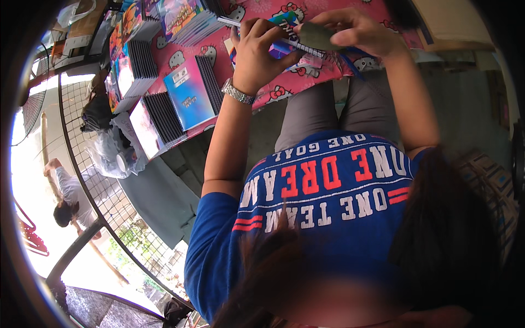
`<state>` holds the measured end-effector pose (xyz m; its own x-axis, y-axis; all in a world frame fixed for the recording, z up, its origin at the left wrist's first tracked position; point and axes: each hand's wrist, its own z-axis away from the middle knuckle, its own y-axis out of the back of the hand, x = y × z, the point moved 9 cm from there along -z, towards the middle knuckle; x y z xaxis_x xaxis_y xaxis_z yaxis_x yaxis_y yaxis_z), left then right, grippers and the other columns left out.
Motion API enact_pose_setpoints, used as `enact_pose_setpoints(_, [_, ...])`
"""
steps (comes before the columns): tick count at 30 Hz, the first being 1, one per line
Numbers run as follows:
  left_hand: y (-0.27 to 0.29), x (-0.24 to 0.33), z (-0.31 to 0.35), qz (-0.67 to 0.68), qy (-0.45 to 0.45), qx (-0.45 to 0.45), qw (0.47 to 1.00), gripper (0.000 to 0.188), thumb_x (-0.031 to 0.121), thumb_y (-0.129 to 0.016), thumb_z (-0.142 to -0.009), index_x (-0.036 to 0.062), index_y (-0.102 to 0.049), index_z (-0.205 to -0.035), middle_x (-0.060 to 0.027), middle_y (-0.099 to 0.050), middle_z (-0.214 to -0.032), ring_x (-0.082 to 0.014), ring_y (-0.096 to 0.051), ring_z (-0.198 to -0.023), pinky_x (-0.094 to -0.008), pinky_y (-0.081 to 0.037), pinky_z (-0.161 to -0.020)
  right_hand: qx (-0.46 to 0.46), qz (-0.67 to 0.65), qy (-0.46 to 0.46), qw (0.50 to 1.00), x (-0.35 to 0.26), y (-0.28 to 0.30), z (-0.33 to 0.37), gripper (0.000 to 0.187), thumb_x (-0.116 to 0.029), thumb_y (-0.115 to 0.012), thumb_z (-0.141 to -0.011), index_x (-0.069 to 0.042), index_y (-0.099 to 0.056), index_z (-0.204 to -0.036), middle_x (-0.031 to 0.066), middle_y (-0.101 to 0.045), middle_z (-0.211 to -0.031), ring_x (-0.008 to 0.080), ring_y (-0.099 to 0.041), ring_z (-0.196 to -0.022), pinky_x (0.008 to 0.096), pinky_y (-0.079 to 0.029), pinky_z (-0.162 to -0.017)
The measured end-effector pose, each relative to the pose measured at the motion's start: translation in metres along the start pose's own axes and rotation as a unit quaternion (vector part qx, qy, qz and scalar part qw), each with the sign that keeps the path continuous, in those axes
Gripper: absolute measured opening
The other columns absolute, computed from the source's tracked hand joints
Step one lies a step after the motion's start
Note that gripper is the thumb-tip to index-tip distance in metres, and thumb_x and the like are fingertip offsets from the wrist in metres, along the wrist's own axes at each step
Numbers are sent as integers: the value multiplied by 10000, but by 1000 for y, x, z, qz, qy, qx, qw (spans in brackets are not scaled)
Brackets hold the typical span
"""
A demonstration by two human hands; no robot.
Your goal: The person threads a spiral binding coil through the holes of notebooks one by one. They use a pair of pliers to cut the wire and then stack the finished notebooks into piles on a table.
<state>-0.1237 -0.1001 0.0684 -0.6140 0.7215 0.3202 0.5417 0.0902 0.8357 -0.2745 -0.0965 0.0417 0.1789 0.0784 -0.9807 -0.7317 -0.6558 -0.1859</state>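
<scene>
My left hand (261,54), with a metal-band watch (239,92) on its wrist, is closed on a small spiral notebook (281,50) with a colourful cover. The fingers curl over its far edge, and the thumb lies near the binding. My right hand (358,34) pinches a dark olive flat piece (317,37) with a rounded end, close to the notebook's wire binding. What this piece is I cannot make out. Below my right hand, a narrow blue strip (353,65) hangs at the table edge.
A pink cartoon-print cloth (279,94) covers the table. Stacks of spiral notebooks stand to the left, among them a blue-and-pink stack (191,95) and a stack with dark bindings (162,117). A plastic bag (112,153) hangs by the wire mesh, beyond which a person (76,188) is visible.
</scene>
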Motion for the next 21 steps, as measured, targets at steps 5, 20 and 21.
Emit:
enact_pose_setpoints(5, [-5,-5,-1,31,-14,-13,999,355,349,-835,-643,173,-711,-925,2,-604,-1039,-279,-489,-1124,-602,-300,-965,-71,-103,67,990,10,9,-10,572,-212,-711,-832,-11,-546,-1342,129,-586,-1317,220,-564,-1207,361,-451,-1018])
enact_pose_setpoints(20, [0,-5,-3,38,-13,-28,999,456,197,-842,-626,115,-617,-1014,4,-610,-1003,-256,-521,-1048,-420,-357,-956,-66,-34,-75,994,0,-7,-21,494,-140,-782,-779,-5,-626,-1228,122,-611,-1227,182,-580,-1121,339,-472,-962])
enact_pose_setpoints(21, [1,-5,-4,40,-17,-23,999,458,200,-845,-625,114,-618,-1013,3,-612,-998,-256,-524,-1045,-422,-361,-953,-61,-24,-63,996,-2,-5,-22,501,-142,-780,-783,-6,-619,-1237,116,-611,-1228,180,-582,-1119,340,-474,-959])
